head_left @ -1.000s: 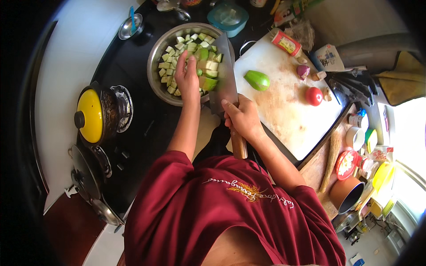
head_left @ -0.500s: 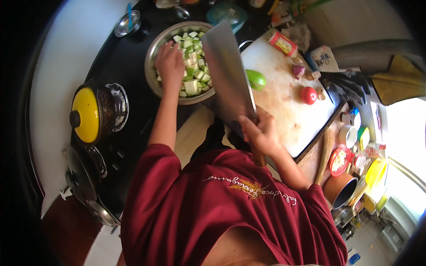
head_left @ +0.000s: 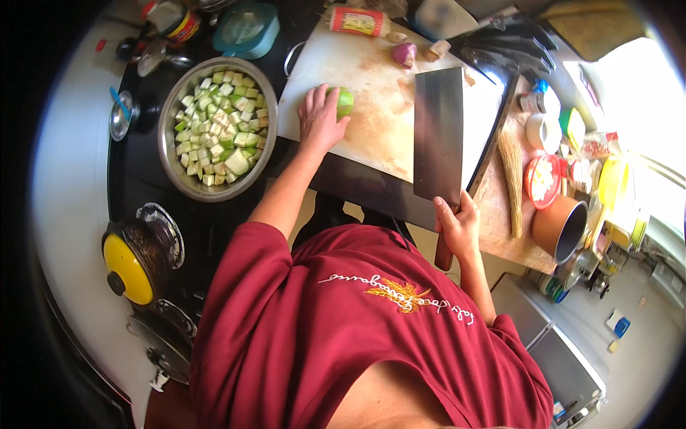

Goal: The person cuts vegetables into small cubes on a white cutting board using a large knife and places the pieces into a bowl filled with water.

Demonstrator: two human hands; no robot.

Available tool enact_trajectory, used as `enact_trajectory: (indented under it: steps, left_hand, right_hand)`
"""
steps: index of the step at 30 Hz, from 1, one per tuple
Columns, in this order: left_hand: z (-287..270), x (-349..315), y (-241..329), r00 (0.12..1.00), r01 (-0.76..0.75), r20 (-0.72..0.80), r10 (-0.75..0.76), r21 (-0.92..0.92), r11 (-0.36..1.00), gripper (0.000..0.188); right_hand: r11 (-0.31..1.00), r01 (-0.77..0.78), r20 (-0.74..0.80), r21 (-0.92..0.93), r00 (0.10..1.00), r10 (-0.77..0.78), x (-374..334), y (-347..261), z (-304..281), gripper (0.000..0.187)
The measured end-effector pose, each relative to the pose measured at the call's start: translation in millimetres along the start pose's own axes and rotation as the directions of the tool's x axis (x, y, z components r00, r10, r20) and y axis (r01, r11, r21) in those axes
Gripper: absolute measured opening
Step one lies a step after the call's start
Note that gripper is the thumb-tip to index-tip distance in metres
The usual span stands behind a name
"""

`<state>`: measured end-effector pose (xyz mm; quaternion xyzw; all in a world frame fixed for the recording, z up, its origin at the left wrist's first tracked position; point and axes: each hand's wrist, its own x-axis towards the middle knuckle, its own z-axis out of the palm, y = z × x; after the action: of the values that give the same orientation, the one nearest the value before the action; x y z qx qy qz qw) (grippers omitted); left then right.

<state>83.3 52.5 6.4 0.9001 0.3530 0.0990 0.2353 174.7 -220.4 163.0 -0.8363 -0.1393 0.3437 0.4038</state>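
My right hand (head_left: 457, 223) grips the handle of a broad cleaver (head_left: 439, 132), its blade raised upright over the right part of the white cutting board (head_left: 371, 143). At the board's left side, my left hand (head_left: 321, 123) has its fingers around a green vegetable piece (head_left: 345, 102), partly covering it. Left of the board stands a steel bowl (head_left: 169, 161) with many pale green vegetable cubes (head_left: 221, 129) in it. A purple onion (head_left: 404, 54) lies at the board's far side.
A yellow-lidded pot (head_left: 128, 266) stands on the black stove at left. Beyond the bowl is a teal container (head_left: 246, 32). To the right are a straw brush (head_left: 510, 179), a red dish (head_left: 543, 181) of chopped pieces and a brown pot (head_left: 559, 227).
My left hand has left the bowl of cubes and taken hold of the green vegetable. The cleaver has moved right over the board, and the tomato no longer shows. The view has shifted right.
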Motion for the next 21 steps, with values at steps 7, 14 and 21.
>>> enact_trajectory:
  steps: [7, 14, 21]
  left_hand:
    - [11, -7, 7, 0.974, -0.222, 0.037, 0.224, -0.049, 0.974, 0.06]
    - [11, -2, 32, 0.985, -0.159, 0.061, 0.159, -0.001, 0.987, 0.059]
    - [16, 13, 60, 0.942, -0.33, -0.118, 0.315, -0.14, 0.934, 0.046]
  right_hand:
    - [0.998, -0.06, 0.044, -0.017, 0.997, 0.06, -15, 26, -9, 0.023]
    - [0.979, 0.001, 0.101, -0.204, 0.995, 0.02, -23, 68, -30, 0.023]
    - [0.966, 0.03, 0.105, -0.256, 0.994, -0.003, -24, 83, -48, 0.024]
